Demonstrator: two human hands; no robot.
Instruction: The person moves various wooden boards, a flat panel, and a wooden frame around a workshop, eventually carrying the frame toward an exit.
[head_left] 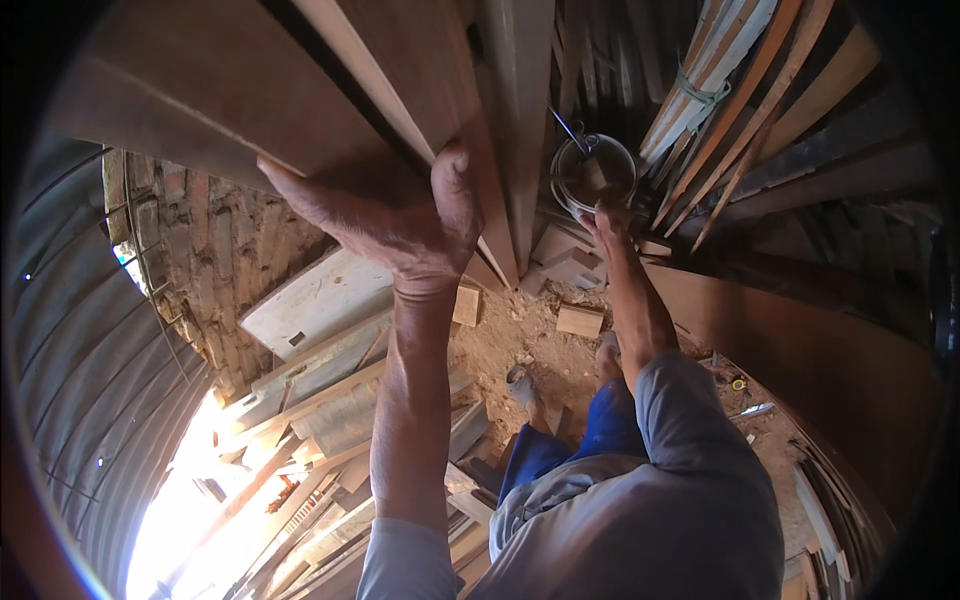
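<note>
My left hand is raised against the lower part of a wide brown wooden board. Its thumb and an outer finger are spread apart; the middle fingers are in shadow and hard to make out. Beside the thumb stands a long plank with a pale edge. My right hand grips the near rim of a round metal bucket. Inside the bucket rests a brush, and a thin dark handle sticks up over the far rim.
Tied wood strips lean at the upper right. A big brown panel curves along the right side. Wood offcuts lie on the dusty floor by my feet. Stacked boards fill the lower left, near a brick wall and corrugated sheeting.
</note>
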